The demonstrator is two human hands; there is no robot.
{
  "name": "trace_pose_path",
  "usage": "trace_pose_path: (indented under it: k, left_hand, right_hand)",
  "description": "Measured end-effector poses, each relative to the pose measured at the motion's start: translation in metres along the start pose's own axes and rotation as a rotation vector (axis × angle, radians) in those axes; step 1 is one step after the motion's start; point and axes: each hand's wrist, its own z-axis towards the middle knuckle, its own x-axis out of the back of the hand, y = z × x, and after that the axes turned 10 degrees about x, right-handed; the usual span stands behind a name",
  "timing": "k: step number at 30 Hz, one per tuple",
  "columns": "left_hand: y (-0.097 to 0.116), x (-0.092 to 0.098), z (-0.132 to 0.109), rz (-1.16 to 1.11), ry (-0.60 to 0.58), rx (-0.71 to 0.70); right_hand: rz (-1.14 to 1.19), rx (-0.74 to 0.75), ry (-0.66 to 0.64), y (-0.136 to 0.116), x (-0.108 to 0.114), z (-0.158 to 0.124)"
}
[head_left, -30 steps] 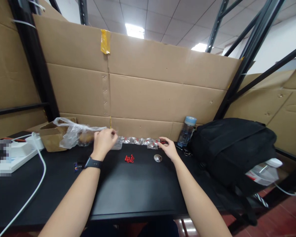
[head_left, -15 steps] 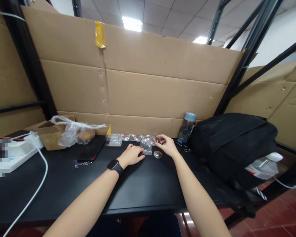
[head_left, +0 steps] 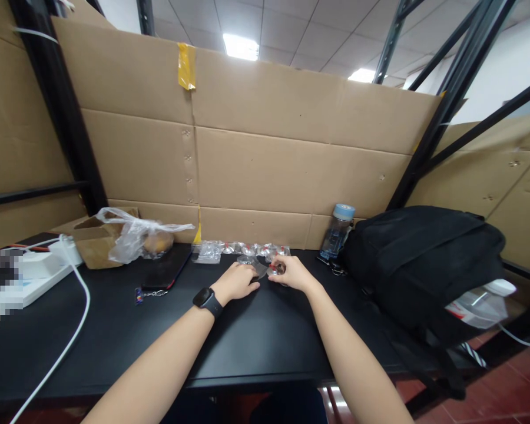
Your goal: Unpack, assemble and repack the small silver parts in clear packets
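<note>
Left hand (head_left: 238, 282) and right hand (head_left: 291, 272) both pinch 1 small clear bag (head_left: 260, 268) over the black table (head_left: 247, 335); more bags (head_left: 242, 249) lie behind.

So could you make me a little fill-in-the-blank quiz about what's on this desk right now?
1. The left hand has a black ____ on its wrist.
2. The bottle by the cardboard wall has a ____ cap.
3. Right of the bottle lies a large black ____.
4. The strip of tape at the cardboard's top edge is ____.

Missing words: watch; blue; backpack; yellow
</note>
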Motion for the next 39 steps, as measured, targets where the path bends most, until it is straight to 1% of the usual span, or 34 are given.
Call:
trace_pose_path:
  k: [2,9,17,23,25,28,30,33,37,39]
  left_hand:
    - [-0.001,-0.001,0.001,-0.018,-0.04,-0.003]
    - [-0.004,0.0,0.0,-0.015,-0.06,0.001]
    - [-0.009,0.004,0.001,-0.092,-0.173,-0.024]
    - [-0.013,0.003,0.003,-0.097,-0.2,-0.024]
    - [-0.014,0.003,0.003,-0.1,-0.199,-0.024]
    - [-0.014,0.003,0.003,-0.105,-0.197,-0.024]
    - [-0.014,0.003,0.003,-0.106,-0.194,-0.027]
    - [-0.014,0.002,0.003,-0.111,-0.193,-0.046]
    - [-0.014,0.001,0.003,-0.134,-0.178,-0.081]
    - [-0.014,0.001,0.003,-0.142,-0.167,-0.088]
  right_hand:
    - [-0.025,0.016,-0.01,-0.001,-0.001,0.001]
    - [-0.139,0.024,-0.004,0.003,-0.009,0.004]
    - [-0.155,0.028,-0.067,0.003,-0.019,0.006]
    - [-0.185,0.046,-0.037,0.002,-0.022,0.007]
    - [-0.189,0.064,-0.074,0.0,-0.018,0.005]
    - [-0.174,0.108,-0.176,-0.002,-0.011,0.002]
    - [-0.16,0.125,-0.208,-0.003,-0.008,0.001]
    - [-0.123,0.135,-0.178,-0.001,-0.01,0.003]
    - [-0.106,0.086,-0.099,0.003,-0.019,0.007]
    - [-0.086,0.095,-0.091,0.003,-0.022,0.007]
